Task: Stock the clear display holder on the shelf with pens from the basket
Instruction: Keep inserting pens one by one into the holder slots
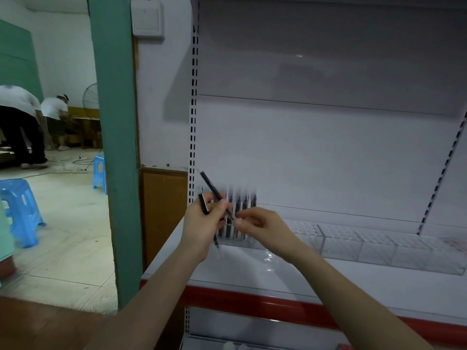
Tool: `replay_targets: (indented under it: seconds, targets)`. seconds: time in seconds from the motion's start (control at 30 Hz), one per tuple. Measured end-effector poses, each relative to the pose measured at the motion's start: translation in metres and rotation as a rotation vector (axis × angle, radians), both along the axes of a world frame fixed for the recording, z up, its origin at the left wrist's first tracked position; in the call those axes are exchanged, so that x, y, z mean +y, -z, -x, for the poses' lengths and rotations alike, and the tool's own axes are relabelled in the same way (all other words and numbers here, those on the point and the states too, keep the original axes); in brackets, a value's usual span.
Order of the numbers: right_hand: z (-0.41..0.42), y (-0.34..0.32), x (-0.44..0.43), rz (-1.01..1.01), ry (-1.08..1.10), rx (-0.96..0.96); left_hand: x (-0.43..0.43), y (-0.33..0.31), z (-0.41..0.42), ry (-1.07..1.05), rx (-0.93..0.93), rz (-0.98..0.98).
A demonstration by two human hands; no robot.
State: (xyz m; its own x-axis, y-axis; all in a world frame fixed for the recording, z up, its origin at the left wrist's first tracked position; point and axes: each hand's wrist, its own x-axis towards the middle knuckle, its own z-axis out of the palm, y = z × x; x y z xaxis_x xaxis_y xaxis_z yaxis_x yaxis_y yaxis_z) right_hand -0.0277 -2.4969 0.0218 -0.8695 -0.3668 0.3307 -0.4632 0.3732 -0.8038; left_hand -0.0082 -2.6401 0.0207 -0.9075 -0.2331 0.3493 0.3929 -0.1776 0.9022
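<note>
My left hand (202, 224) holds several black pens; one long pen (211, 186) slants up to the left above my fingers, and others poke out below the palm. My right hand (262, 227) pinches the lower end of that slanted pen with thumb and forefinger, just right of my left hand. Behind both hands, several black pens (243, 202) stand upright in the left end of the clear display holder (353, 242), which runs along the white shelf (252, 271). The basket is not in view.
The shelf has a red front strip (252, 301) and a perforated upright (193, 117) at its left. A green pillar (116, 147) stands to the left. Blue stools (20, 210) and two bent-over people (25, 122) are in the room beyond.
</note>
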Motion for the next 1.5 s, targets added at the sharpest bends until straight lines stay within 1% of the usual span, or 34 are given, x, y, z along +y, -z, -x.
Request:
replay_targets:
  seconds: [0.1, 0.17, 0.23, 0.3, 0.37, 0.4, 0.43, 0.47, 0.53, 0.6, 0.67, 0.73, 0.8, 0.87, 0.9, 1.0, 1.07, 1.13, 1.3, 1.5]
  targets:
    - [-0.002, 0.001, 0.002, 0.042, -0.054, 0.002, 0.007, -0.004, -0.001, 0.009, -0.007, 0.004]
    - [-0.002, -0.002, 0.007, 0.102, -0.032, -0.002, 0.008, -0.007, -0.002, 0.005, -0.001, -0.016]
    - [-0.003, -0.004, 0.014, 0.099, -0.011, -0.008, 0.004, -0.011, -0.002, -0.001, 0.031, -0.073]
    - [-0.003, -0.006, 0.023, 0.051, -0.018, -0.052, -0.002, -0.014, -0.002, -0.024, 0.087, -0.117]
    - [-0.003, -0.009, 0.031, 0.027, -0.016, -0.120, -0.006, -0.015, -0.004, -0.061, 0.117, -0.090]
    - [-0.002, -0.011, 0.034, 0.060, -0.006, -0.153, -0.007, -0.014, -0.006, -0.071, 0.114, -0.070]
    - [-0.001, -0.014, 0.035, 0.139, 0.011, -0.195, -0.007, -0.013, -0.007, -0.078, 0.100, -0.057]
    - [0.001, -0.016, 0.037, 0.270, 0.028, -0.254, -0.006, -0.011, -0.008, -0.079, 0.080, -0.051]
    - [0.004, -0.022, 0.037, 0.599, 0.029, -0.386, -0.004, -0.009, -0.008, -0.065, 0.034, -0.036]
    - [0.005, -0.028, 0.035, 0.828, -0.002, -0.460, -0.001, -0.008, -0.009, -0.060, 0.006, 0.014]
    - [0.007, -0.032, 0.032, 0.940, -0.042, -0.477, 0.001, -0.009, -0.010, -0.070, 0.004, 0.087]
    - [0.010, -0.038, 0.030, 0.977, -0.015, -0.414, 0.002, -0.012, -0.012, -0.071, -0.005, 0.141]
    - [0.013, -0.046, 0.029, 0.937, 0.118, -0.245, 0.001, -0.018, -0.012, -0.051, -0.073, 0.175]
    - [0.018, -0.048, 0.029, 0.770, 0.302, -0.019, -0.001, -0.022, -0.011, -0.030, -0.170, 0.146]
    - [0.020, -0.047, 0.028, 0.664, 0.360, 0.070, -0.003, -0.022, -0.010, -0.040, -0.183, 0.146]
    - [0.028, -0.042, 0.023, 0.385, 0.419, 0.209, -0.006, -0.019, -0.010, -0.093, -0.085, 0.208]
    - [0.035, -0.039, 0.019, 0.266, 0.433, 0.238, -0.005, -0.019, -0.012, -0.086, -0.048, 0.167]
    - [0.039, -0.039, 0.016, 0.204, 0.434, 0.241, -0.006, -0.020, -0.013, -0.074, -0.031, 0.121]
    - [0.046, -0.044, 0.010, 0.128, 0.414, 0.265, -0.010, -0.019, -0.012, -0.085, 0.016, 0.099]
    - [0.053, -0.045, 0.005, 0.131, 0.390, 0.242, -0.013, -0.018, -0.011, -0.103, 0.037, 0.074]
